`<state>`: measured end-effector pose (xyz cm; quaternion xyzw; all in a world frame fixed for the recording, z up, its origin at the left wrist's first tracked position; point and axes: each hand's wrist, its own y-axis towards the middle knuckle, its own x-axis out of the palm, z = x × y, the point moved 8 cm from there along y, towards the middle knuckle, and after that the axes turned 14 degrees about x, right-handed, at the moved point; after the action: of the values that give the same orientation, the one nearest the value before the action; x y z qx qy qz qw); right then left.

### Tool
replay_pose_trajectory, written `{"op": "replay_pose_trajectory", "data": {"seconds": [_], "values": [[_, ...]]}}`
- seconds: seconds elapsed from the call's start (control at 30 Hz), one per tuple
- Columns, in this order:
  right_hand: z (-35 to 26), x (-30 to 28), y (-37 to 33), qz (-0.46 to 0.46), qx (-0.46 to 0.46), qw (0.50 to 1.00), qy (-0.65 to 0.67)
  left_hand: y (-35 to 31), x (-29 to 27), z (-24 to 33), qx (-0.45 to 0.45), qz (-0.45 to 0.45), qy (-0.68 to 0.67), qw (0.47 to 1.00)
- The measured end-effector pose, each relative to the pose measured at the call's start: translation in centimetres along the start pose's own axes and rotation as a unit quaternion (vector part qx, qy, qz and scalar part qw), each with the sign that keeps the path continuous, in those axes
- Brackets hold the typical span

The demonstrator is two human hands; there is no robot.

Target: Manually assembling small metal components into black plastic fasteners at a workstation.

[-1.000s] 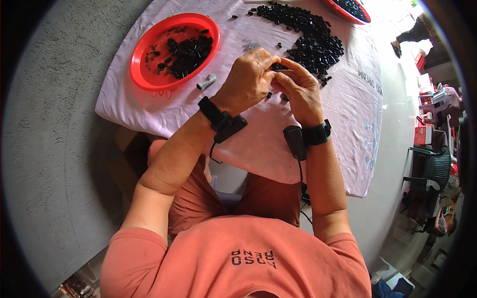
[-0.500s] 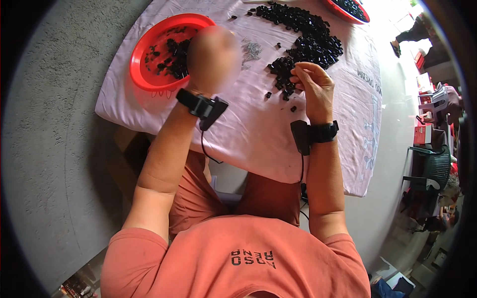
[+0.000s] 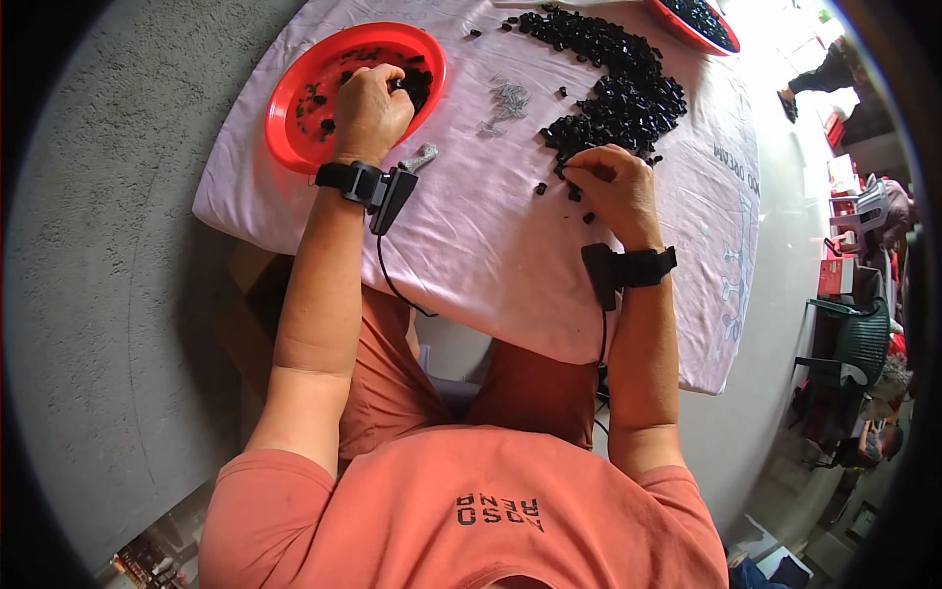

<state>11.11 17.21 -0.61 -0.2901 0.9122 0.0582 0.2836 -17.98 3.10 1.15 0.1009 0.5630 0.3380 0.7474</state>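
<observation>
Hands were observed apart, each at its own station on a table draped in pale pink cloth (image 3: 471, 245), soft and faintly creased. The left hand (image 3: 371, 110) was held over a round red plastic plate (image 3: 285, 118), smooth and shallow-rimmed, with the fingers curled down among small black pieces (image 3: 316, 98) scattered thinly across its floor; whether a piece was actually pinched could not be told, since the fingertips were hidden behind the knuckles. The right hand (image 3: 613, 187) was set at the near edge of a large heap of black parts (image 3: 618, 88), small, blocky and matte, spilled in a long drift across the cloth. Its thumb and forefinger were brought together in a pinch at the heap's edge, apparently on one black part, though the grip was too small to be confirmed. A few stray black parts (image 3: 539, 187) were noted lying loose on the cloth just beside that hand. Between the two hands, a small cluster of thin grey metal pins (image 3: 502, 101) was seen, glinting and tangled. A black strap with a dark boxy unit was worn on each wrist, with a thin cable trailing from each. A second red plate (image 3: 692, 22), filled with black parts, was partly cut off at the upper edge. An orange shirt (image 3: 461, 510) was worn by the person.
</observation>
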Motion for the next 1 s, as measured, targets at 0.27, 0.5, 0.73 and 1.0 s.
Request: {"op": "replay_pose_trajectory", "data": {"seconds": [0.27, 0.5, 0.73, 1.0], "values": [[-1.4, 0.3, -0.6, -0.006, -0.036, 0.995, -0.091, -0.3, -1.1, 0.7, 0.019, 0.069, 0.025, 0.997], [-0.7, 0.3, -0.2, -0.004, -0.05, 0.998, -0.024, 0.6, -1.1, 8.1, 0.19, 0.101, -0.151, 0.965], [0.8, 0.1, 0.5, -0.049, 0.059, 0.959, 0.271, -1.0, 3.6, 9.6, 0.151, -0.057, -0.182, 0.97], [0.9, 0.8, 0.5, -0.084, 0.046, 0.932, 0.35, -1.5, 4.8, 9.0, 0.117, -0.102, -0.128, 0.98]]}}
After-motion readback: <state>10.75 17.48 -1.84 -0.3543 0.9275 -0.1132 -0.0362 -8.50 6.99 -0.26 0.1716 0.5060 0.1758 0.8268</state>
